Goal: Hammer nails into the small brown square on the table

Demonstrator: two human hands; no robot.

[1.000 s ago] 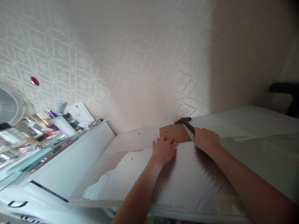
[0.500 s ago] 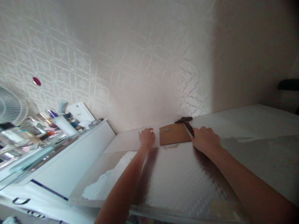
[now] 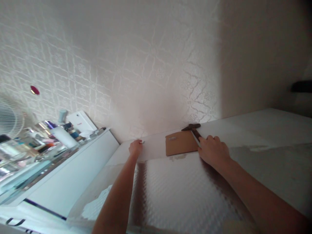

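Observation:
A textured translucent sheet [image 3: 175,188] lies over a white tabletop [image 3: 263,126] that meets the patterned wall. My left hand [image 3: 135,148] reaches to the sheet's far left edge, its fingers pinched together on that edge. A brown card [image 3: 180,143] lies flat at the sheet's far edge, between my hands. My right hand [image 3: 213,151] rests on the sheet just right of the card, fingers curled round the handle of a dark T-shaped tool [image 3: 193,127] whose head points at the wall.
A white cabinet [image 3: 73,169] stands to the left, its top crowded with bottles and tubes [image 3: 60,133]. A fan [image 3: 11,117] shows at the far left edge. The sheet's near left corner [image 3: 97,208] is torn and ragged. A dark object [image 3: 302,86] sits at the far right.
My left hand has slid left along the sheet's far edge, away from the brown card. My right hand has stayed by the tool. The view has shifted slightly.

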